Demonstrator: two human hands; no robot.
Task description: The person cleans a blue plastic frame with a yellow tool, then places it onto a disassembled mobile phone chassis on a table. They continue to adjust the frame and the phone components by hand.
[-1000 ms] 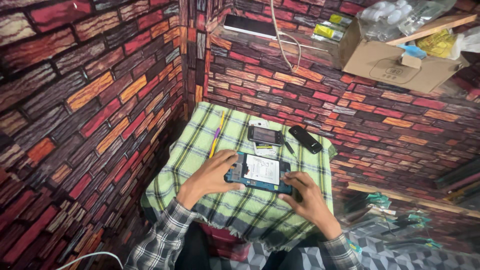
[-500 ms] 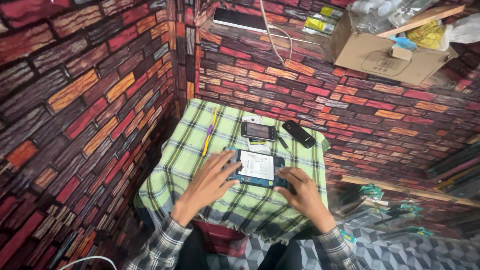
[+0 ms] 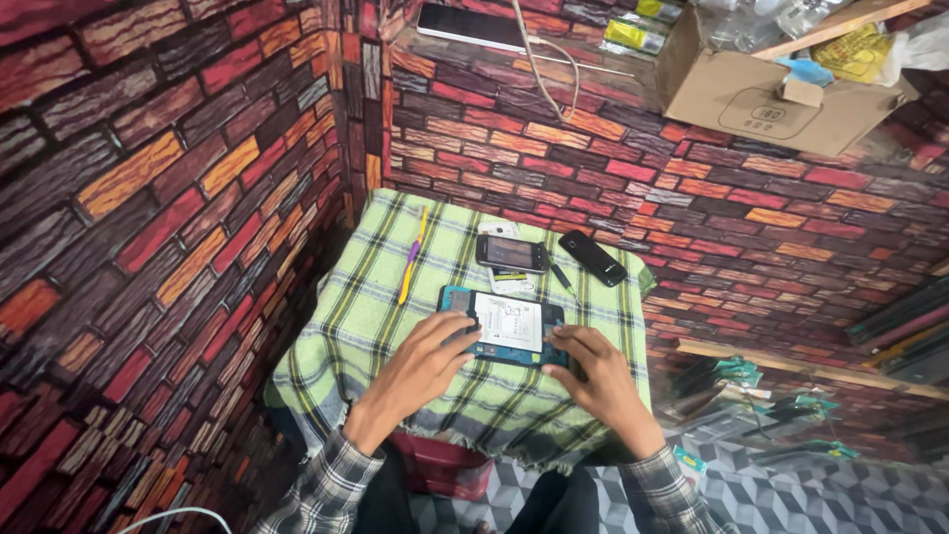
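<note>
An opened phone [image 3: 509,324] with its back off and a white battery showing lies flat on a green checked cloth [image 3: 366,316]. My left hand [image 3: 420,368] rests fingers on its left edge. My right hand [image 3: 598,381] presses its lower right corner. Both hands steady the phone against the cloth. Just beyond it lies a second dark phone [image 3: 511,253] and a black phone-shaped piece [image 3: 591,257]. A slim dark tool [image 3: 560,273] lies between them.
A yellow and purple prying tool [image 3: 411,255] lies on the cloth's left part. Brick-patterned walls close in left and behind. A ledge above holds a tablet [image 3: 471,26] with a white cable and a cardboard box [image 3: 771,89]. Packaged items [image 3: 751,405] lie lower right.
The view has shifted slightly. Both hands stay on the opened phone in the same grip, and nothing on the cloth has moved.
</note>
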